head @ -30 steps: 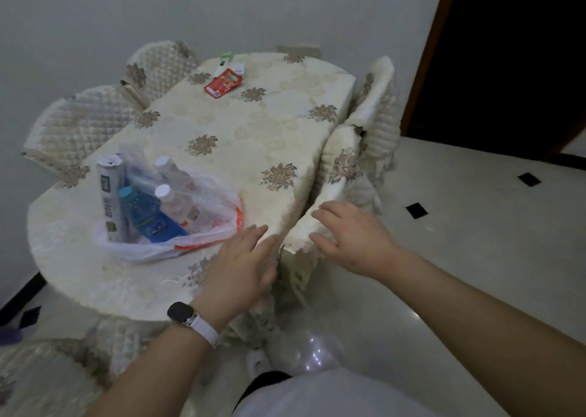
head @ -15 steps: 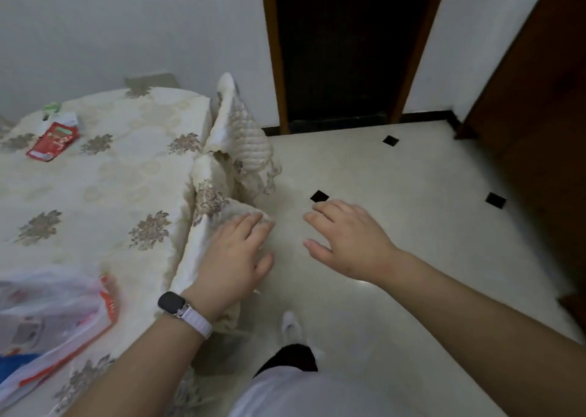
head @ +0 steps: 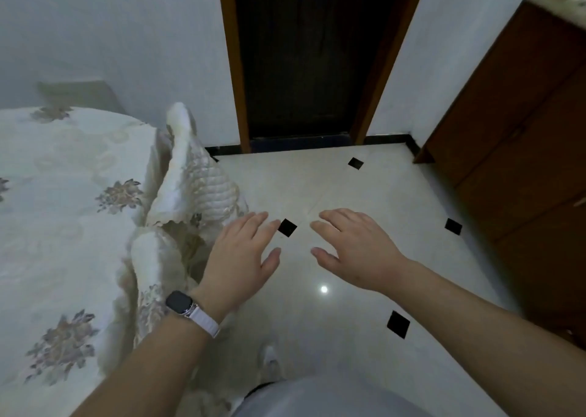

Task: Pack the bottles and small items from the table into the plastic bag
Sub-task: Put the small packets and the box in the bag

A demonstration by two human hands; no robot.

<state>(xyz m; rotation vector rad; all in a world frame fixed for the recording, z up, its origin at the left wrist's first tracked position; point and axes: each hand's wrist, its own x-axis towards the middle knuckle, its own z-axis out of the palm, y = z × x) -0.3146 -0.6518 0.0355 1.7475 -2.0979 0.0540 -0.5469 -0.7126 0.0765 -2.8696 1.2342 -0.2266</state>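
My left hand [head: 241, 258] hovers palm down over the floor, fingers straight and spread, holding nothing; a dark watch with a white strap sits on its wrist. My right hand [head: 355, 251] hovers beside it, also flat and empty. The table [head: 63, 226], draped in a cream cloth with floral motifs, fills the left side. The plastic bag, the bottles and the small items are out of view.
Two chairs in quilted cream covers [head: 196, 182] stand pushed against the table's right edge. A glossy tiled floor [head: 348, 305] with small black squares spreads ahead. A dark doorway [head: 310, 55] lies straight on, and brown wooden cabinets [head: 523, 137] stand at right.
The view has swung right, away from the table; the plastic bag with bottles and the red packet have left the frame. Both hands moved off the chair cover and now hover over the floor.
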